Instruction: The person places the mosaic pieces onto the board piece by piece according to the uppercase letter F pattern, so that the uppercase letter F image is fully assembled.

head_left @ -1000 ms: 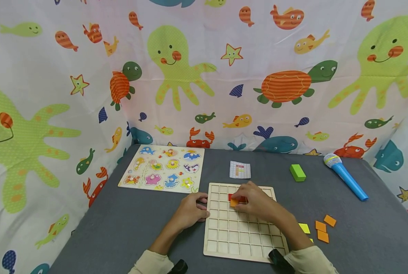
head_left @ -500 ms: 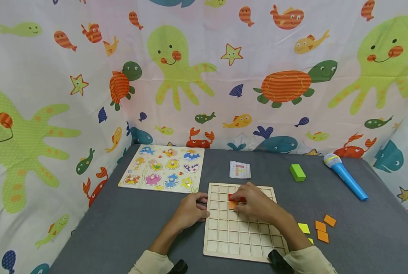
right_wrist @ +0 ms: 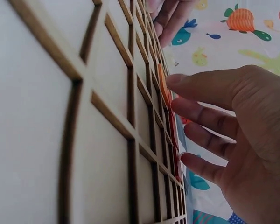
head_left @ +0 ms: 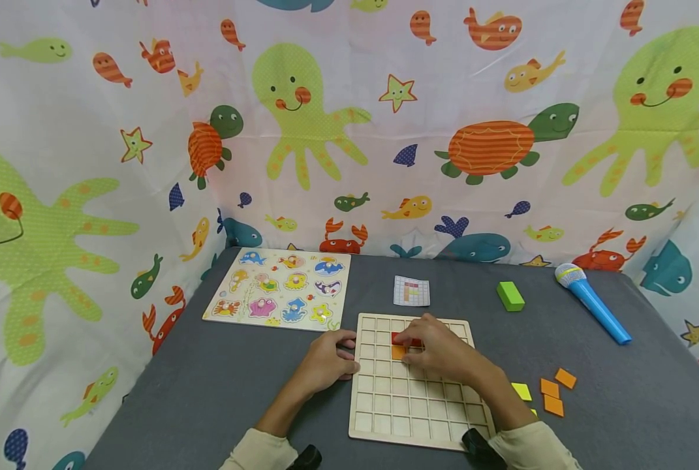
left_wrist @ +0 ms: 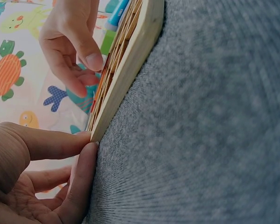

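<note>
A wooden grid board lies on the grey table. My left hand holds its left edge, with thumb and finger meeting at the rim in the left wrist view. Over the board's upper part is my right hand. Its thumb tip touches an orange square tile seated in a cell, and its loosely bent fingers rest at the red tiles beside it. The orange tile shows below the red ones in the head view; the hand partly hides them.
Orange tiles and yellow tiles lie right of the board, partly behind the right forearm. Behind the board are a pattern card, a green block, a toy microphone and a sea-animal puzzle.
The orange tile has gone from between my right thumb and fingers into its cell below the red tiles. My left hand has stayed at the board's edge.
</note>
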`<state>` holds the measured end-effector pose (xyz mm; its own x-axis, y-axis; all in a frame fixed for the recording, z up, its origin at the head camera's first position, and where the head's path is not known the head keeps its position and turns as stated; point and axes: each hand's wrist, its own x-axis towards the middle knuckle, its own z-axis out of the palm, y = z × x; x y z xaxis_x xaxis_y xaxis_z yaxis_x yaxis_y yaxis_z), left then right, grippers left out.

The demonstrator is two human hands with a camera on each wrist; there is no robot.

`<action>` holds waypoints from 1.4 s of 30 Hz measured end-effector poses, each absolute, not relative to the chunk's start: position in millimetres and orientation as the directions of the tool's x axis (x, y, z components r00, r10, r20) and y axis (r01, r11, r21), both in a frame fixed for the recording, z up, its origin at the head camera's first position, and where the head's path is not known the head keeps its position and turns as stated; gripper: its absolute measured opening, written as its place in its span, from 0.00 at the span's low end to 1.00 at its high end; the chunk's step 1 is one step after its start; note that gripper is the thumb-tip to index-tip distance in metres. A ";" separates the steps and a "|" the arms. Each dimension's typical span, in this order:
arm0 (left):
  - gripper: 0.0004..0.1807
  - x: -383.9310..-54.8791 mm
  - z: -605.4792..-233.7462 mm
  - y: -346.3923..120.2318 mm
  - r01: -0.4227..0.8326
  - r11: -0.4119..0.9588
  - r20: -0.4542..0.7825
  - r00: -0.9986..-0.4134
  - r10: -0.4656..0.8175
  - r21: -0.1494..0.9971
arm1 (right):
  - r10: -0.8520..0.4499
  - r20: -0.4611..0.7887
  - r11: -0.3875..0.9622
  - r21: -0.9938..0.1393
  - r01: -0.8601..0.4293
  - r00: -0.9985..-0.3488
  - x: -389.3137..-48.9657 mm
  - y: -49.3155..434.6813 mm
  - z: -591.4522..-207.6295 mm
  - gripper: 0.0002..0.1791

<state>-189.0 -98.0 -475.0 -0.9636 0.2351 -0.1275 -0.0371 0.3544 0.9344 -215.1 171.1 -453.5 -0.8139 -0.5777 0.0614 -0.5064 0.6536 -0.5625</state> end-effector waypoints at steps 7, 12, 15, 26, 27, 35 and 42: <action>0.33 -190.2 -475.2 -97.7 -0.032 0.363 -0.125 -0.964 0.234 0.931 | -0.559 0.053 0.620 -0.636 -0.459 -0.828 -211.7 180.3 -449.4 0.16; 0.34 -188.5 -474.1 -98.2 -0.033 0.353 -0.121 -0.965 0.231 0.935 | -0.539 0.041 0.644 -0.623 -0.444 -0.841 -209.9 190.4 -448.4 0.16; 0.34 -188.3 -474.2 -98.3 -0.030 0.352 -0.117 -0.966 0.230 0.935 | -0.537 0.048 0.647 -0.617 -0.448 -0.842 -208.8 198.0 -448.4 0.16; 0.33 -188.9 -476.9 -98.4 -0.029 0.356 -0.118 -0.966 0.232 0.934 | -0.490 0.037 0.686 -0.600 -0.411 -0.871 -198.0 229.8 -446.3 0.15; 0.33 -188.8 -477.0 -98.3 -0.030 0.356 -0.120 -0.965 0.232 0.934 | -0.478 0.033 0.695 -0.596 -0.402 -0.877 -196.5 232.8 -445.7 0.15; 0.33 -188.0 -476.5 -97.9 -0.034 0.362 -0.126 -0.965 0.231 0.931 | -0.432 0.026 0.726 -0.582 -0.365 -0.902 -187.8 258.8 -443.5 0.19; 0.33 -187.9 -476.7 -97.9 -0.042 0.357 -0.132 -0.964 0.232 0.933 | -0.379 -0.017 0.768 -0.563 -0.304 -0.925 -180.2 279.2 -446.1 0.21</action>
<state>-187.9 -97.9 -476.7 -0.9638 0.2318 -0.1316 -0.0415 0.3572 0.9331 -180.2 279.2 -446.1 -0.9254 -0.3785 -0.0168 -0.3041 0.7685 -0.5630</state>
